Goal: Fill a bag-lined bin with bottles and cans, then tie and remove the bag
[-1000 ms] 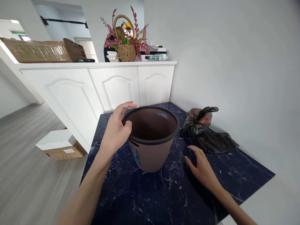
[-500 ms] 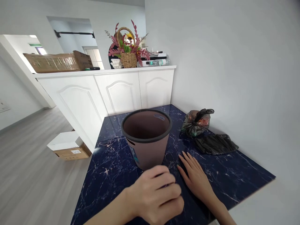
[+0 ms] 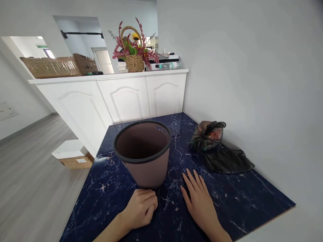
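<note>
Item: waste bin point(image 3: 142, 158), brown plastic, tapered, black rim, handle slot under the far edge. It stood upright on the dark blue marbled tabletop point(image 3: 108, 191), left of centre, with only bare brown wall showing inside.

Left hand point(image 3: 140, 210): rested on the tabletop just before the bin's base, fingers curled together into a loose fist, nothing seen in it. Contact with the bin could not be told.

Right hand point(image 3: 199, 198): lay palm down, flat, fingers spread apart, right of the bin and clear of it.

Containers: cardboard box point(image 3: 73, 158) on the floor, closed. Wicker basket point(image 3: 133, 62) on the white cabinet held red foliage and a sunflower. Knotted translucent bag point(image 3: 207, 136) by the wall, contents unclear, touched a flat black bag point(image 3: 227, 161).
</note>
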Demonstrator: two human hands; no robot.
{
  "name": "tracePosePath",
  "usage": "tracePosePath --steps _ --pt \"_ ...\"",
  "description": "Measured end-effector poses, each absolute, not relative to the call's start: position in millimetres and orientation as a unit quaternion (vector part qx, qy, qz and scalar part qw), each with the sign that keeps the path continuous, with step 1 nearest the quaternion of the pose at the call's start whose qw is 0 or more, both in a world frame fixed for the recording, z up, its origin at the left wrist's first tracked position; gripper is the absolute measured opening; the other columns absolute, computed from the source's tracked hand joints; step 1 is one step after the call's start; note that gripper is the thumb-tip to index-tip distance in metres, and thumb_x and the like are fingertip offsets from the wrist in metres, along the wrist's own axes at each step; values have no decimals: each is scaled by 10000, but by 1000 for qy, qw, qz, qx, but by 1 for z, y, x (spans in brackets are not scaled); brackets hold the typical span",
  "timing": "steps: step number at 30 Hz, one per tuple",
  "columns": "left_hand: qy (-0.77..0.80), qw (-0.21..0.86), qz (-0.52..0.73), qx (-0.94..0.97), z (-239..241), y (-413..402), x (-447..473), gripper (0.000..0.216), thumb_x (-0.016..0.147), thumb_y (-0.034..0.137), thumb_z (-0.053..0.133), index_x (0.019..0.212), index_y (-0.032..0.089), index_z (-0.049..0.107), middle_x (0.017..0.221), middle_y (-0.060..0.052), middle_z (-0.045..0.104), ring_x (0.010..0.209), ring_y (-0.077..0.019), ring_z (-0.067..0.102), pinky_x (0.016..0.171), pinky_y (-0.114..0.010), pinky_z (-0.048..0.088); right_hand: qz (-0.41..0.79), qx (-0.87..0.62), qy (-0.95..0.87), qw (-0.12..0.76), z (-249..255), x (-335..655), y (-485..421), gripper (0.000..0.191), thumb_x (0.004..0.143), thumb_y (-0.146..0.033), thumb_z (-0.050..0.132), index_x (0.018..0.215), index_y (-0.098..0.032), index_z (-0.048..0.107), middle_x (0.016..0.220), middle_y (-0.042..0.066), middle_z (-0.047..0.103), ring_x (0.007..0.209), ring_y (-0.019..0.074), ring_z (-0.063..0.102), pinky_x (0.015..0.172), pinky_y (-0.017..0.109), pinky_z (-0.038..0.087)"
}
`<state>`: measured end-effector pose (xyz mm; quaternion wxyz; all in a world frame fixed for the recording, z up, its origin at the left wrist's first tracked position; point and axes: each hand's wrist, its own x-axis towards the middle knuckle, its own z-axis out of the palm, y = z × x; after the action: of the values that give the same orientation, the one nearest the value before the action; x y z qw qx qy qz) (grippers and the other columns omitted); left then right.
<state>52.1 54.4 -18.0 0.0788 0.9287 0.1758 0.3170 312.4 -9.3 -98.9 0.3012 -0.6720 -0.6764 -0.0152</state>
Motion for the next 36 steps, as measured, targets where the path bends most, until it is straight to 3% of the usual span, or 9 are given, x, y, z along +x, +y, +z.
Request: tracePosePath --steps 5,11,15,22,28,36 --pt "196 87 306 927 -17 56 53 305 950 26 361 727 226 414 623 14 504 538 -145 414 554 -314 342 -4 -672 -685 281 -101 313 -9 635 1127 -530 426 1710 -278 426 1781 48 325 1642 435 316 1290 718 364" --pt "210 86 304 925 -15 60 55 333 950 6 359 709 221 442 615 16 496 528 -141 407 547 -309 359 8 -665 -697 270 -105 315 -8 720 1120 -536 452 1767 -397 170 1802 14 254 1630 453 326 1269 766 368" --pt "209 81 299 928 -15 60 53 314 939 5 371 727 224 446 626 19 501 530 -143 417 547 -306 360 12 -662 -696 276 -106 316 -9 770 1118 -550 440 1770 -399 58 1801 10 254 1627 449 338 1261 759 387" --pt "190 93 295 932 -17 58 52 301 958 25 356 753 230 438 639 22 494 541 -146 404 555 -305 334 37 -672 -685 278 -102 318 -13 784 1116 -595 425 1780 -246 199 1793 73 298 1646 422 314 1321 697 321" --pt "172 91 283 939 -19 55 50 286 938 21 376 756 227 457 646 25 504 552 -144 409 557 -311 336 20 -679 -669 302 -97 318 -13 775 1116 -604 427 1760 -200 281 1787 132 330 1645 389 337 1330 637 327" --pt "153 81 279 944 -33 54 46 286 957 74 390 733 216 496 649 17 537 541 -139 415 545 -307 330 -70 -754 -587 287 -95 320 -16 759 1119 -614 337 1661 -95 456 1832 194 160 1685 474 123 1282 718 289"
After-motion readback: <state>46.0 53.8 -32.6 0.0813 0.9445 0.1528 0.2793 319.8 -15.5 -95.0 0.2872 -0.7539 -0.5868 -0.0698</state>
